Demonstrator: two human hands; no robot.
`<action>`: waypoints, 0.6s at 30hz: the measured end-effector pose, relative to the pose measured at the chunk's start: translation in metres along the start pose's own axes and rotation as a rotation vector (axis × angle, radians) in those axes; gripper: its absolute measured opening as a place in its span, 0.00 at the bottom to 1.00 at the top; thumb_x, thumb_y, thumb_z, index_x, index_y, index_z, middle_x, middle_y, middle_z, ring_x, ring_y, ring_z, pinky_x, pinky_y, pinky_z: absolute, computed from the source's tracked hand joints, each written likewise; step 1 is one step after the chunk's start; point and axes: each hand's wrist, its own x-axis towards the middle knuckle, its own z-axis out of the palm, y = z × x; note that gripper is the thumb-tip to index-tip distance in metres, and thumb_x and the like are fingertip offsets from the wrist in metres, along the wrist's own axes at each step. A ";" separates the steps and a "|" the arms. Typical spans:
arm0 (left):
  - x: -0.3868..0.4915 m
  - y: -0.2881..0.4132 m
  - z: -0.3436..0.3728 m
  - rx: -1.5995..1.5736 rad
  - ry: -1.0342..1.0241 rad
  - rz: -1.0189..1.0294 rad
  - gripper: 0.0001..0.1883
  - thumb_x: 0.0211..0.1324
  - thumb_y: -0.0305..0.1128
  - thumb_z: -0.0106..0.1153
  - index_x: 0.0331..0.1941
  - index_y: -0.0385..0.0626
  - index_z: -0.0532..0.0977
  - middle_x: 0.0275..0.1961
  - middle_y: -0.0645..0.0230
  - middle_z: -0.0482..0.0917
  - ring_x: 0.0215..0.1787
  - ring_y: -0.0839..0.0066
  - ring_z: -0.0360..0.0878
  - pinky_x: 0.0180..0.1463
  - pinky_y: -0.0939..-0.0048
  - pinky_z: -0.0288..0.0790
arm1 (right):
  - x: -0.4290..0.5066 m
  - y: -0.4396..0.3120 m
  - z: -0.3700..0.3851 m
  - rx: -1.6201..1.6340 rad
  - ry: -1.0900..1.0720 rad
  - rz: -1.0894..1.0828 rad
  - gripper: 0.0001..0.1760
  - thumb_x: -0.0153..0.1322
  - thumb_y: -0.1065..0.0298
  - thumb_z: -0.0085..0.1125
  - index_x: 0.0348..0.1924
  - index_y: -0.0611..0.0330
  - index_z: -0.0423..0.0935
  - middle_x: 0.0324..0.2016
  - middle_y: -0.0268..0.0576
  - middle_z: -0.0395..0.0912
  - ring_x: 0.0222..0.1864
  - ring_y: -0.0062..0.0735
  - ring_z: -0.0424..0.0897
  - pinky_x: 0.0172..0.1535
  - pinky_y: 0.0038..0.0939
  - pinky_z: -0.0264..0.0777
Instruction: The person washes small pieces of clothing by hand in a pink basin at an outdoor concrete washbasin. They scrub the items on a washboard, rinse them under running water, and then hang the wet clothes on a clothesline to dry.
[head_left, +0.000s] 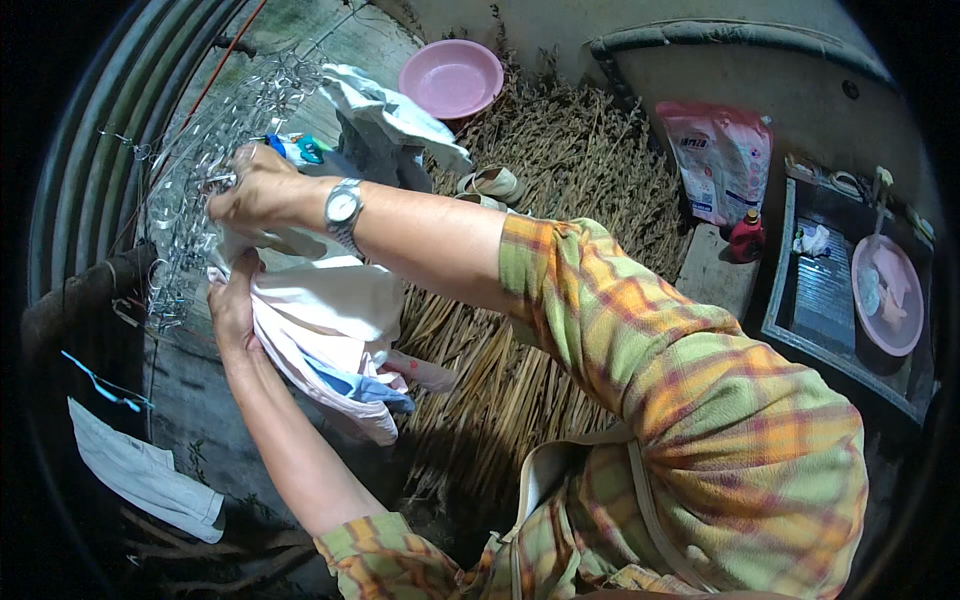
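Observation:
My left hand (234, 304) grips the upper edge of a bundle of pale pink and white clothes (322, 307), with a light blue piece (360, 388) showing among the folds. Just above it, my right hand (255, 187), with a metal-banded watch (343, 206) on its wrist, has its fingers closed around a shiny metal clip (219, 178). That clip is among a dense cluster of metal clips and wire (180, 199) hanging at the left. Past my right hand hang a white cloth (390, 112) and a grey cloth (375, 154).
Dry plant stalks (502, 367) cover the ground below, with light-coloured shoes (491, 186) on them. A pink basin (451, 79) stands at the back. Right are a detergent bag (716, 161), a red bottle (747, 236) and a wash sink (776, 330). Grey shorts (142, 472) hang lower left.

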 end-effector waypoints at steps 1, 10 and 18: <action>-0.001 0.001 -0.001 0.044 0.027 0.017 0.16 0.55 0.26 0.63 0.48 0.37 0.76 0.40 0.68 0.80 0.36 0.78 0.76 0.40 0.74 0.69 | -0.002 0.004 0.000 0.291 -0.075 -0.037 0.15 0.64 0.52 0.62 0.29 0.55 0.78 0.24 0.44 0.77 0.31 0.39 0.78 0.33 0.34 0.71; 0.000 -0.014 -0.019 -0.098 -0.043 0.140 0.13 0.57 0.24 0.59 0.47 0.36 0.77 0.42 0.65 0.81 0.40 0.76 0.79 0.45 0.73 0.71 | -0.005 0.016 0.014 0.954 -0.295 0.124 0.18 0.69 0.54 0.66 0.35 0.56 0.70 0.22 0.33 0.71 0.22 0.19 0.69 0.22 0.23 0.61; 0.015 -0.028 -0.033 0.113 0.015 0.180 0.15 0.54 0.26 0.63 0.46 0.33 0.75 0.41 0.64 0.81 0.39 0.76 0.78 0.44 0.73 0.71 | -0.003 0.027 0.084 0.996 0.597 0.010 0.21 0.65 0.63 0.70 0.39 0.65 0.68 0.32 0.42 0.73 0.29 0.25 0.75 0.27 0.27 0.71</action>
